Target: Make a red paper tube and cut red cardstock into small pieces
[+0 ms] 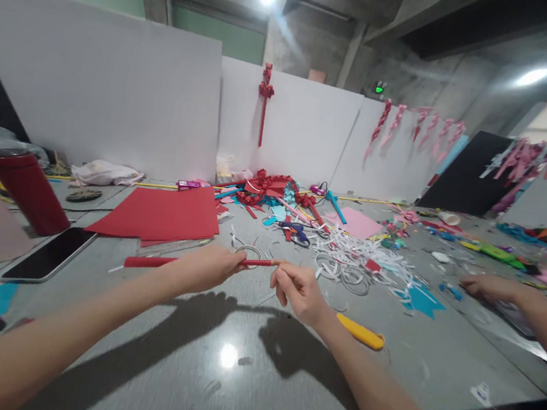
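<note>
A thin red stick (152,262) runs level above the grey table (166,366), its left part showing beyond my left wrist. My left hand (212,267) is closed around it, and a short red length comes out on the right of the fingers. At that right tip, my right hand (295,288) pinches the end between thumb and finger, the other fingers curled. Just behind my left hand lies a ring of thin wire or tape (249,250). A yellow cutter (360,331) rests on the table to the right of my right hand.
Red sheets (161,212), a black phone (50,255) and a red bottle (28,189) are at left. White paper strips (362,254), blue scissors (300,233) and a red and blue pile (268,189) lie behind my hands. Another person's hand (489,287) is at right.
</note>
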`<state>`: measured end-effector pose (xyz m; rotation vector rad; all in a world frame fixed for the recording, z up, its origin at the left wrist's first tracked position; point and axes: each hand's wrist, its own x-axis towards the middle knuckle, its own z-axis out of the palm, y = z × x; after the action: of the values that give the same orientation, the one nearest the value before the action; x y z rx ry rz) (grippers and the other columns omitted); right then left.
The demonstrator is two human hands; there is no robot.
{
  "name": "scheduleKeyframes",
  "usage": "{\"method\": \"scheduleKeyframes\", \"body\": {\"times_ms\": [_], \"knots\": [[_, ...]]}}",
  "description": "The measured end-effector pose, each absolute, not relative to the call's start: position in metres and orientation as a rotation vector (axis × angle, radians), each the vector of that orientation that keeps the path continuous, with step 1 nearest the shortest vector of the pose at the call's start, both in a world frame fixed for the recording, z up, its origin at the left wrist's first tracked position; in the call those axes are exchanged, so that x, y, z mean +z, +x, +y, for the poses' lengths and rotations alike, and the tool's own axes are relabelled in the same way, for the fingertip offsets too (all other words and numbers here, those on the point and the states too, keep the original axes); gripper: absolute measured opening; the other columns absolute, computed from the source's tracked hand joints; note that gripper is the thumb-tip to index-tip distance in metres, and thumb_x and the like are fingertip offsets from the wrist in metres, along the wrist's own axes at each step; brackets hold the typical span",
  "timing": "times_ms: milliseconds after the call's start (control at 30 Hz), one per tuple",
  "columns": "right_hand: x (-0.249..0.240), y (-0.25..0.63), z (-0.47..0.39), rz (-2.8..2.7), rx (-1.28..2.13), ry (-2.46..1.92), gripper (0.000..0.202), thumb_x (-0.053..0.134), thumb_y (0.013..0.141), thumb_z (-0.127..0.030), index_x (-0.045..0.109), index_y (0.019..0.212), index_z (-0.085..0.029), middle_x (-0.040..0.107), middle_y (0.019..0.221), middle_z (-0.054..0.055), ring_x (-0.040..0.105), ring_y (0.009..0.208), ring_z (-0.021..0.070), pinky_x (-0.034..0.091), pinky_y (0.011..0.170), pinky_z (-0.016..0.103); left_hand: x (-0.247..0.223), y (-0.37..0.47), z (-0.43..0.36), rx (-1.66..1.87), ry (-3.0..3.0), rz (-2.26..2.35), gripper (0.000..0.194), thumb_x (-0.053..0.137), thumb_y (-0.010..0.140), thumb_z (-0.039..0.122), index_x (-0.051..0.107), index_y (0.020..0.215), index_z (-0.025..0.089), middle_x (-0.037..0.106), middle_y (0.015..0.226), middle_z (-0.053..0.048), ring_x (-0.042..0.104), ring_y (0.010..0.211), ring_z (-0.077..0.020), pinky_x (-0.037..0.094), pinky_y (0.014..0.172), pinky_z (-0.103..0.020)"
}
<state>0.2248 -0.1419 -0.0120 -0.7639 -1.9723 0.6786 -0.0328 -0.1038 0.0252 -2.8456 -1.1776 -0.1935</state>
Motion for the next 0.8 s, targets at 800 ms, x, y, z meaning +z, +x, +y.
{"method": "scheduleKeyframes", "body": {"times_ms": [800], "knots": [[0.002,0.228,-0.123,-1.675,0.982,-0.75,0.037,0.065,0.097,-0.051,0.065,0.116,-0.019,0.063,0.078,-0.001,0.059,0.071,0.0143,0.048,0.066,0.027,0.033,-0.003,-0.118,-0.782,-3.659,-1.583,0.041,0.04,0.104,0.058,0.056,0.09,0.023,0.043,0.064,0.005,0.037,0.049,-0.0119,0.027,0.046,-0.025]]}}
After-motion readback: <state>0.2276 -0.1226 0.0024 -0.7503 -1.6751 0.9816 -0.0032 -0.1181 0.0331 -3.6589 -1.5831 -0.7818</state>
